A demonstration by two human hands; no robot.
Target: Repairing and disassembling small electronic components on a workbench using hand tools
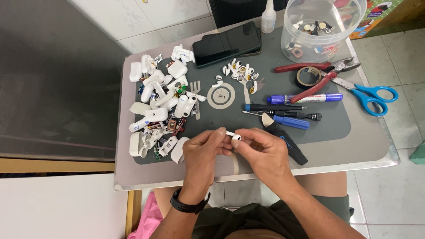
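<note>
Above tabletop (380, 146) front edge: left hand (201, 152) and right hand (263, 152) both pinch white earbud (233, 136); likely light, slick, fragile; grip stem, fingertips only.

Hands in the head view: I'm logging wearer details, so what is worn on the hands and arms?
Both hands are bare, no gloves or rings visible. The left hand has a black band, like a watch or tracker, at the wrist. The right hand and forearm show nothing worn. No sleeves reach the forearms.
</note>
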